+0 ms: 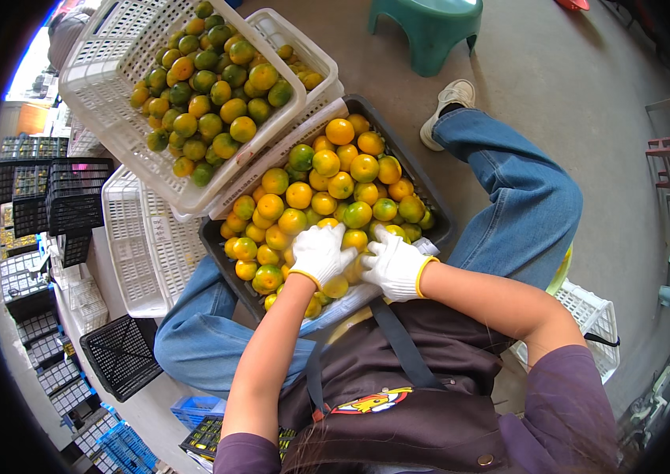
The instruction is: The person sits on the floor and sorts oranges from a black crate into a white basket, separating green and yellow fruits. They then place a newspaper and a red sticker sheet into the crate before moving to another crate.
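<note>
Before me stands a black plastic crate [438, 207] heaped with orange and green-tinged mandarins [299, 195]. Both of my hands wear white knit gloves with yellow cuffs. My left hand [321, 256] lies palm down on the fruit at the crate's near side, its thumb towards the middle. Close to its right, my right hand [397, 265] reaches among the mandarins with its fingers somewhat spread. Mandarins between the hands look blurred. The undersides of both hands are hidden, so a grip on any single fruit cannot be made out.
A white plastic basket [127, 65] of greener mandarins leans at the crate's far left, over another white basket [326, 71]. White crates [151, 237] and a black crate [121, 355] stand on the left. Beyond my foot is a green stool [429, 29]. Stacked crates [74, 189] line the left side.
</note>
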The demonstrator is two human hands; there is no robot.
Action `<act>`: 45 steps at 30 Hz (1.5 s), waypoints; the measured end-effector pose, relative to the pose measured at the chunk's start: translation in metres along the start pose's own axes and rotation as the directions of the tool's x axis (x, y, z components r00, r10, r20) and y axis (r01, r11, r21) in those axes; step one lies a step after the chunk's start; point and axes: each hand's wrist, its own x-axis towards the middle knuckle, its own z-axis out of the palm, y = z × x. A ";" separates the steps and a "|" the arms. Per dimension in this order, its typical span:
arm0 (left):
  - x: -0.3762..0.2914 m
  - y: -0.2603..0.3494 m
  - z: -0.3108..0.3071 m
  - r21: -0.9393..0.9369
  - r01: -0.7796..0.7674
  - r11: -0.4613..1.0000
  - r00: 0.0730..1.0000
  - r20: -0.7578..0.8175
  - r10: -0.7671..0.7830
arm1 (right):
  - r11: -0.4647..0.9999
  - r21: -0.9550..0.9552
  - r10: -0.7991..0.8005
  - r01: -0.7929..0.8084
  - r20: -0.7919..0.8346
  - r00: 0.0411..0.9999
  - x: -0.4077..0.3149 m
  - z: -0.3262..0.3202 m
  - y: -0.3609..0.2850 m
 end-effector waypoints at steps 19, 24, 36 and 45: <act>-0.004 0.009 0.019 0.007 0.095 0.995 0.977 -0.194 -0.092 | 0.998 -0.030 0.052 -0.047 0.190 0.980 -0.010 -0.013 -0.018; -0.005 0.017 0.020 0.183 0.066 0.981 0.981 -0.191 -0.030 | 1.000 -0.006 0.027 -0.027 0.158 0.987 -0.005 -0.019 -0.016; 0.025 0.038 -0.004 -0.212 0.082 0.974 0.965 -0.228 -0.131 | 0.736 0.146 0.619 -0.661 0.251 0.744 0.008 -0.064 0.038; -0.003 0.001 -0.023 -0.102 0.277 0.955 0.814 -0.504 -0.290 | 0.573 0.406 0.729 -0.712 0.143 0.669 0.018 -0.070 0.073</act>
